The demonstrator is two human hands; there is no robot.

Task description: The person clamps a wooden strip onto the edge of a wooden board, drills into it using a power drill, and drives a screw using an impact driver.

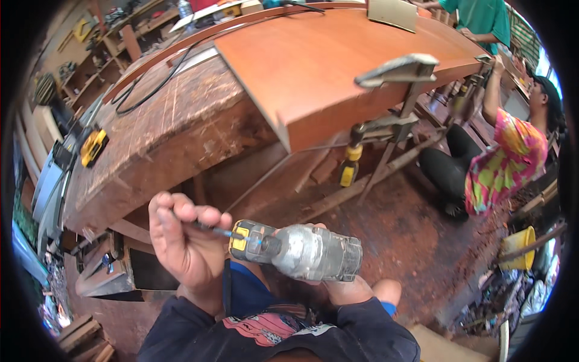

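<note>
My left hand [187,241] is closed on a thin dark bit [214,230] with blue on it, its fingers curled up at the left of a worn cordless driver [313,253]. The bit reaches over the driver's black and yellow part [240,238] toward its nose. My right hand [347,286] holds the driver from beneath, its fingers mostly hidden by the tool. Both are low in the head view, in front of my body.
An orange-brown panel [325,66] lies on a scarred workbench [157,120], with clamps [398,69], a cable and a yellow tool [93,148]. A crouching co-worker [500,157] grips the panel's right end; another person [488,24] stands behind. A yellow bucket [515,247] sits right.
</note>
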